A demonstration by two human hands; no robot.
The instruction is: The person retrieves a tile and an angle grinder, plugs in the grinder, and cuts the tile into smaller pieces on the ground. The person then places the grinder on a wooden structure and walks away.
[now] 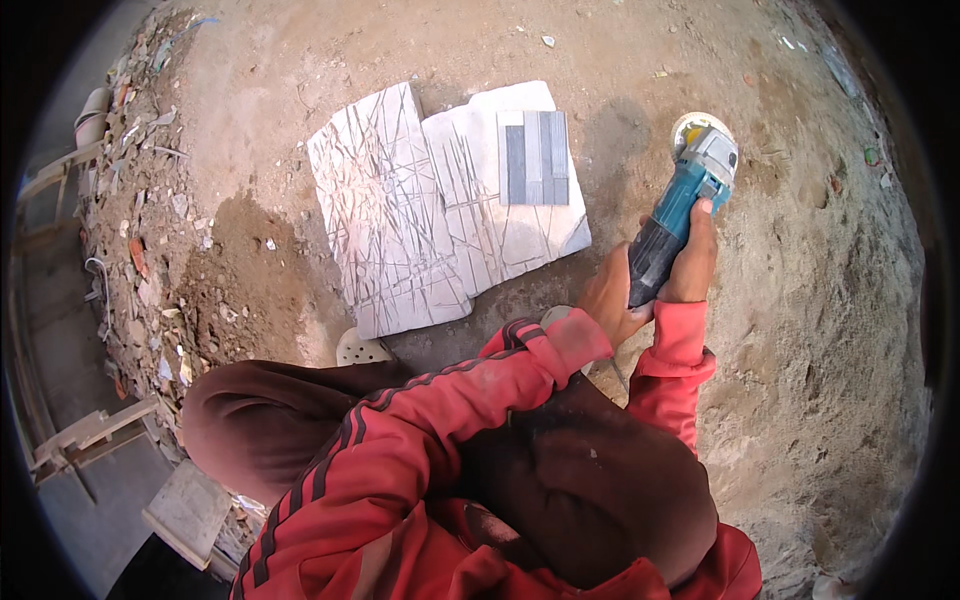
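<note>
Dirt floor (300, 50), two scored pale slabs (400, 210) at 11 o'clock. Teal angle grinder (688, 190) at 2 o'clock. Grey striped tile (533, 158) at 1, on the slabs. Left hand (608, 292) clamped on grinder's black end, right hand (693, 262) gripping its body.

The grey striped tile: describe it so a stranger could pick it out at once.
On the dirt ground, left of the angle grinder, pale, cut-scored slabs lie side by side. The tile rests on the right-hand slab, toward its upper right. Unlike those larger whitish slabs, it is a small, roughly rectangular piece with light and dark grey bands running up the picture.
</note>
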